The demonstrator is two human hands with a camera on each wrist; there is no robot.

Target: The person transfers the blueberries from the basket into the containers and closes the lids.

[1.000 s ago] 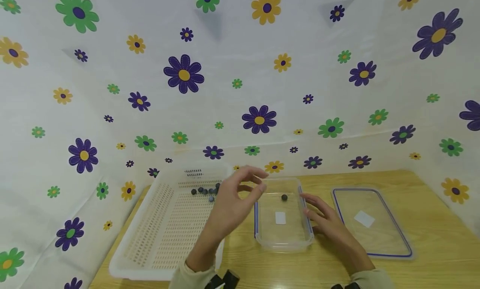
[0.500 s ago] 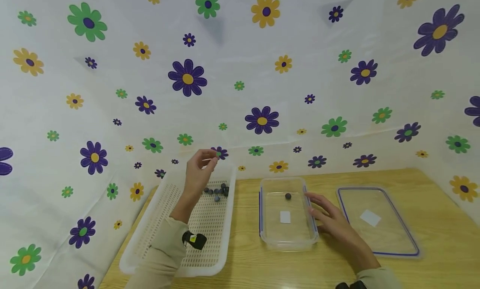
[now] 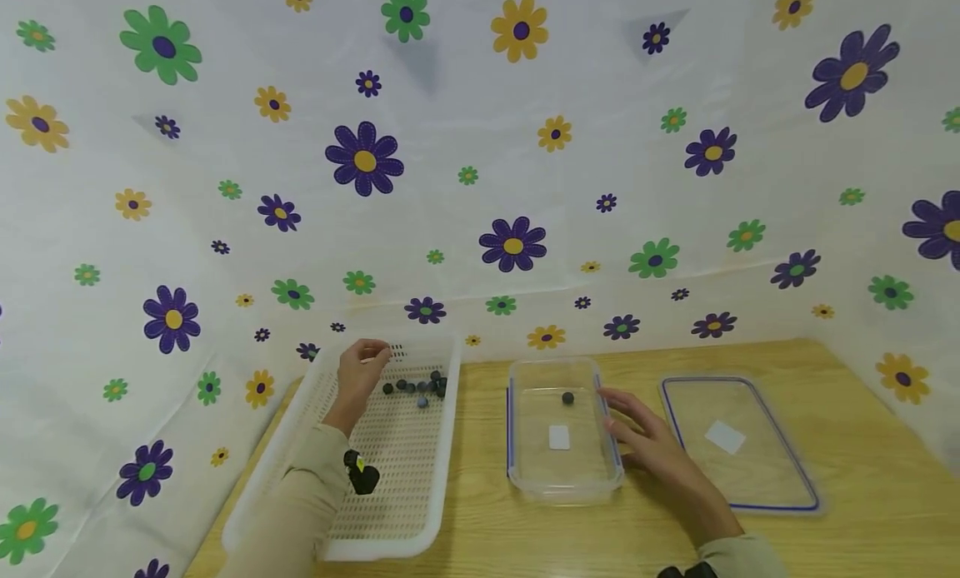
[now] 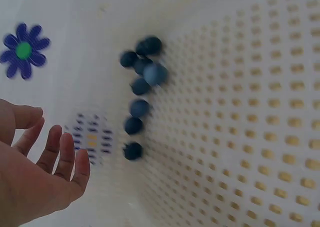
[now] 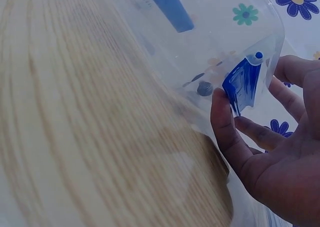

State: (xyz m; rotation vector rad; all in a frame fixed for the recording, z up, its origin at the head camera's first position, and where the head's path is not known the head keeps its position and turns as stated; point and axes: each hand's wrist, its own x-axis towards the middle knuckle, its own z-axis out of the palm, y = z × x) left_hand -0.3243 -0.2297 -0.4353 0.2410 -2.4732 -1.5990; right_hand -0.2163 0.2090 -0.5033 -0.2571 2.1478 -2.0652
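My left hand (image 3: 357, 380) hovers over the far-left part of a white perforated basket (image 3: 438, 486). Its fingers are loosely bent, with nothing between them in the left wrist view. Several blueberries (image 4: 139, 108) lie clustered at the basket's far end, apart from that hand. To the right, my right hand (image 3: 648, 445) holds the right side of a clear plastic food container (image 3: 566, 486), thumb and fingers at its blue latch (image 5: 244, 84). One blueberry (image 3: 567, 398) sits inside this container toward the far end. Part of the right fingers is hidden behind the container wall.
A clear lid (image 3: 750, 470) with a blue seal lies flat on the wooden table (image 3: 480, 511), right of the container. Behind the table rises a white flowered cloth (image 3: 450, 220), which also runs along both sides.
My left hand has travelled left from beside the container to above the basket, then lowered. The right hand stays at the container's side. The blueberry in the container has not moved.
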